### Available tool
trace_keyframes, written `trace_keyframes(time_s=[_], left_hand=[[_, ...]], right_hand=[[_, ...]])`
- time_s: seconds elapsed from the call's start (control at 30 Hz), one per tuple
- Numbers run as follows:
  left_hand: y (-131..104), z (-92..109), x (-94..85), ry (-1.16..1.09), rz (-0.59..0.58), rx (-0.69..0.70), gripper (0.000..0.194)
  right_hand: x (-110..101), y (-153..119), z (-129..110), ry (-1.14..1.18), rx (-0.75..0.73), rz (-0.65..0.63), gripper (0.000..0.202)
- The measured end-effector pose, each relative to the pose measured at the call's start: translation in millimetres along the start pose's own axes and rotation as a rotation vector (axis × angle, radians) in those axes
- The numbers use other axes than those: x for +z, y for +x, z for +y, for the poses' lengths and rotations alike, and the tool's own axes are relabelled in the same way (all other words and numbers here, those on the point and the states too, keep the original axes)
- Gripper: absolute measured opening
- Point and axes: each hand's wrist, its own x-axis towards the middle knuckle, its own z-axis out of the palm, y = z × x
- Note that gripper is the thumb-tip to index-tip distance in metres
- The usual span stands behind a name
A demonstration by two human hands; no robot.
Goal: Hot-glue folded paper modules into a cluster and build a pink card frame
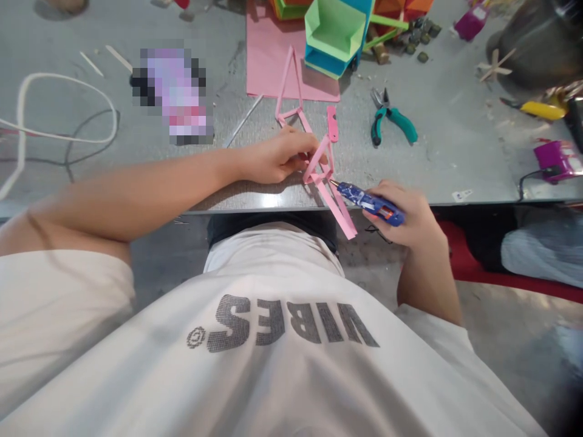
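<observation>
A frame of pink folded strips (337,209) lies across the table's front edge, one end jutting past it and a triangular part (279,91) reaching toward the back. My left hand (291,155) grips the pink frame near its middle with closed fingers. In my right hand (405,212) is a blue hot glue gun (371,203), its nozzle at a joint of the strips; whether it touches I cannot tell. Just behind the joint lies a small pink utility knife (333,124). Green-handled pliers (392,118) rest farther right.
Pink sheets (294,73) lie at the back under green and blue folded-paper boxes (334,27). A white cable (22,115) curls at the left near a blurred-out purple object (175,91). At the right are a yellow cutter (542,110), a purple box (556,161) and a dark pot (537,42).
</observation>
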Motion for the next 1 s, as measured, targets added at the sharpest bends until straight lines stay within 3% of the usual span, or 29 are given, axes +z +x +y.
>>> trace_keyframes(time_s=[0.13, 0.23, 0.33, 0.53, 0.73, 1.0], left_hand=[[-1, -4, -6.2, 0.055, -0.041, 0.014, 0.041], [-1, -1, -7.6, 0.031, -0.034, 0.027, 0.035], [1, 5, -6.6, -0.049, -0.007, 0.046, 0.032], [5, 9, -5.9, -0.193, 0.007, -0.076, 0.047], [5, 16, -5.3, -0.226, 0.015, -0.071, 0.043], [5, 15, -4.8, -0.217, 0.009, -0.044, 0.035]], right_hand=[[-5, 20, 3, -0.149, -0.004, -0.171, 0.027], [-5, 33, 6, -0.2, -0.064, -0.213, 0.028], [-3, 44, 8, -0.224, -0.127, -0.227, 0.032], [3, 56, 11, -0.238, -0.207, -0.177, 0.052], [7, 58, 17, -0.238, -0.124, -0.179, 0.069], [13, 59, 26, -0.197, -0.11, -0.188, 0.069]])
